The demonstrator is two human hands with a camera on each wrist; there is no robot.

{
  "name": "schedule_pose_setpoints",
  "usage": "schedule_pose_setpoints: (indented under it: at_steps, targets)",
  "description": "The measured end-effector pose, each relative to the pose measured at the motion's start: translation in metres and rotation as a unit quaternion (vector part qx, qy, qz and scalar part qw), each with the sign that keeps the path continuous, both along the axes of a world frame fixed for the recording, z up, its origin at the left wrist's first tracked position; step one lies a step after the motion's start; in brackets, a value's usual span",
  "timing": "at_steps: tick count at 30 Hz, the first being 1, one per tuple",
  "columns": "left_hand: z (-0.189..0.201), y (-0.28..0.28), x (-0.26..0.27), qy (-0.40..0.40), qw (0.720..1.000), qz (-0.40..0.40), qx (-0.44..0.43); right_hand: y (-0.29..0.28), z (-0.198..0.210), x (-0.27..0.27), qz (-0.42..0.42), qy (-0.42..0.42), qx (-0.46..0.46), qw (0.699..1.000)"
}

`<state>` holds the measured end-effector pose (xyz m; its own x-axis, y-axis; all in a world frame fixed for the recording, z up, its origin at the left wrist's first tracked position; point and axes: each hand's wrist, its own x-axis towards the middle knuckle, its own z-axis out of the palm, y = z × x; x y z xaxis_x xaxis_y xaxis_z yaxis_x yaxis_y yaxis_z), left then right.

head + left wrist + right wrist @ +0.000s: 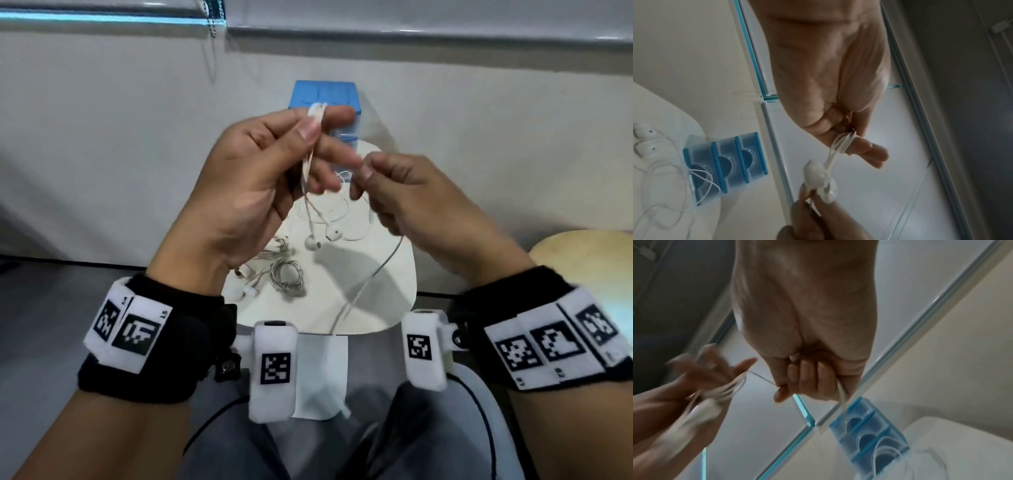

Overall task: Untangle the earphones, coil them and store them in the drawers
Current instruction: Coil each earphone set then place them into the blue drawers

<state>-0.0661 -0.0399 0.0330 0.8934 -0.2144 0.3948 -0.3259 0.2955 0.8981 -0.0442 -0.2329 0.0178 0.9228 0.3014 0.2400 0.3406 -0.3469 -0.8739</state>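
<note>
The person's left hand [246,178] is raised above a small white rounded table [394,301], thumb pressed against the forefinger to pinch a pair of white wired earphones [819,177]; several turns of the thin white cable are wrapped round two extended fingers [865,148]. The right hand [421,205] sits just beside it, thumb and forefinger pinching the same cable, whose loose length runs down through the curled fingers and over the table's near edge.

A small blue plastic drawer unit [323,97] with three translucent drawers stands at the table's far edge. A second pair of white earphones [325,236] lies loose on the table, its cable looping in front of the lowest drawer. Nearer the person lie a coiled silvery cable [287,279] and another tangled earphone set [246,291].

Both wrists wear black bands carrying white blocks printed with black square marker patterns [137,332]; the small characters beside them are too blurred to read surely.
</note>
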Motion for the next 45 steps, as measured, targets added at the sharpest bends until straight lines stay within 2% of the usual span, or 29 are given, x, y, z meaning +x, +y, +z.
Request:
schedule_pose_setpoints:
  at_steps: [2, 4, 5, 7, 9, 10, 12, 15, 18, 21, 24, 26, 29, 31, 33, 39, 41, 45]
  targets:
    - [0.002, -0.001, 0.005, 0.004, 0.999, 0.034, -0.038, 0.008, -0.006, -0.009, 0.067, 0.032, -0.043, 0.996]
    - [0.002, -0.002, 0.008, -0.007, 0.997, 0.076, -0.032, 0.014, -0.005, -0.02, 0.144, 0.054, -0.093, 0.984]
    - [0.0, -0.003, 0.009, -0.02, 0.995, 0.094, 0.001, 0.014, 0.0, -0.024, 0.169, 0.05, -0.115, 0.978]
    - [-0.005, -0.002, 0.009, -0.052, 0.986, 0.105, 0.122, 0.013, 0.016, -0.031, 0.19, 0.013, -0.136, 0.972]
    - [-0.01, -0.002, 0.006, -0.082, 0.966, 0.077, 0.234, 0.007, 0.034, -0.034, 0.19, -0.033, -0.118, 0.974]
    - [-0.012, -0.002, 0.004, -0.086, 0.962, 0.057, 0.254, 0.003, 0.042, -0.035, 0.184, -0.047, -0.097, 0.977]
    - [-0.012, 0.0, 0.0, -0.067, 0.967, 0.024, 0.244, -0.005, 0.051, -0.032, 0.152, -0.078, -0.059, 0.984]
    - [-0.01, 0.002, -0.003, -0.045, 0.979, -0.017, 0.2, -0.018, 0.047, -0.019, 0.036, -0.142, -0.031, 0.989]
    - [-0.005, 0.006, -0.003, -0.054, 0.993, -0.042, 0.095, -0.024, 0.031, -0.009, -0.031, -0.155, 0.019, 0.987]
    - [0.001, 0.006, -0.002, -0.039, 0.998, -0.038, -0.014, -0.013, 0.013, -0.009, -0.023, -0.125, -0.014, 0.992]
    - [0.003, 0.0, -0.001, -0.011, 0.997, -0.013, -0.07, 0.006, 0.002, -0.015, 0.053, -0.083, -0.107, 0.989]
    - [0.001, -0.004, 0.003, -0.007, 0.998, 0.034, -0.051, 0.014, 0.0, -0.019, 0.102, -0.079, -0.169, 0.977]
    - [-0.005, -0.003, 0.007, -0.015, 0.992, 0.095, 0.078, 0.016, 0.014, -0.023, 0.095, -0.126, -0.248, 0.956]
    - [-0.006, -0.003, 0.004, -0.022, 0.975, 0.097, 0.2, 0.015, 0.029, -0.027, 0.068, -0.202, -0.267, 0.94]
    - [-0.005, -0.005, 0.0, 0.005, 0.967, 0.061, 0.248, 0.013, 0.041, -0.027, 0.05, -0.242, -0.246, 0.937]
    - [-0.003, -0.003, 0.002, 0.121, 0.982, -0.062, 0.134, 0.008, 0.036, -0.025, 0.035, -0.233, -0.17, 0.957]
    - [-0.005, 0.001, 0.003, 0.131, 0.982, -0.086, 0.103, 0.009, 0.028, -0.025, 0.019, -0.237, -0.147, 0.96]
    - [-0.007, 0.005, 0.004, 0.133, 0.981, -0.098, 0.101, 0.013, 0.015, -0.021, 0.004, -0.204, -0.103, 0.974]
